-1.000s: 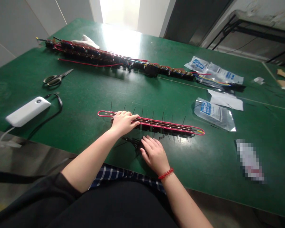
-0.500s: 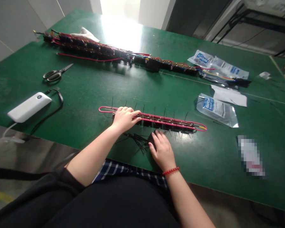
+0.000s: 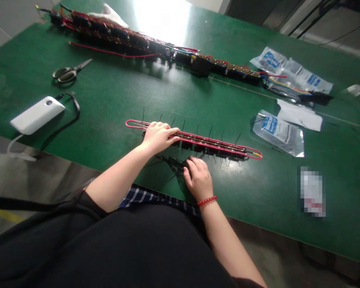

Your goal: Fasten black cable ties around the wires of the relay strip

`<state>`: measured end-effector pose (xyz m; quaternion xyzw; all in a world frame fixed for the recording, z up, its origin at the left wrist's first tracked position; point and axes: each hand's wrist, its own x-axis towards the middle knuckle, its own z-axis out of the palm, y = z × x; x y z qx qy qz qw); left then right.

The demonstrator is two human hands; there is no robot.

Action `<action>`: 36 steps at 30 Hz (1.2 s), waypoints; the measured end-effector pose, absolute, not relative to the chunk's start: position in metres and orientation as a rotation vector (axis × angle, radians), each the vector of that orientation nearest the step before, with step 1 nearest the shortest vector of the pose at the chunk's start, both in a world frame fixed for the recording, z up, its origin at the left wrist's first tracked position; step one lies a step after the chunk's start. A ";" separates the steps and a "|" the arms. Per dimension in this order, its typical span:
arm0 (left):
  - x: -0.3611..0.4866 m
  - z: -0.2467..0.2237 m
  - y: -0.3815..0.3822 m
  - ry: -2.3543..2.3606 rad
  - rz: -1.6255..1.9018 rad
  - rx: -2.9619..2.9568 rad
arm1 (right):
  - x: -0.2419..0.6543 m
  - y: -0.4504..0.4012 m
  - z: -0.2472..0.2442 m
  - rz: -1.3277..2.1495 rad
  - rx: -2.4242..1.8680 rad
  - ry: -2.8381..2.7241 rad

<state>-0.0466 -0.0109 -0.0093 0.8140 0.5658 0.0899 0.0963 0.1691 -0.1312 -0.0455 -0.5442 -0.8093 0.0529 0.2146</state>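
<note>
I have the left hand (image 3: 159, 137) bent over the left end of the wired strip (image 3: 216, 144), near the bench's (image 3: 258, 208) front edge; I can't tell whether it grips. My right hand (image 3: 199, 178) half-curls over a dark bundle (image 3: 186, 163), hold hidden. Black ties (image 3: 210, 132) already line the strip, ends long; loose strands (image 3: 173, 164) remain.

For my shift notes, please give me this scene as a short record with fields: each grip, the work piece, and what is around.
Left grip: over the left part of the black strip assembly
Right grip: at the bundle of black strands; grasp unclear
Work piece: long, with a red wire loop and thin black strands sticking out
Table surface: green
Left side: scissors, white device with cables
Far side: longer wired assembly
Right side: plastic bags, white paper, pixelated item
</note>
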 end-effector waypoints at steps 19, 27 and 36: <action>-0.050 -0.033 -0.016 1.608 0.564 2.557 | 0.169 -0.131 -0.045 0.141 -1.498 -2.224; -0.052 -0.042 -0.013 1.591 0.684 2.657 | 0.169 -0.130 -0.047 0.153 -1.466 -2.201; -0.052 -0.042 -0.013 1.589 0.694 2.654 | 0.169 -0.130 -0.045 0.194 -1.473 -2.194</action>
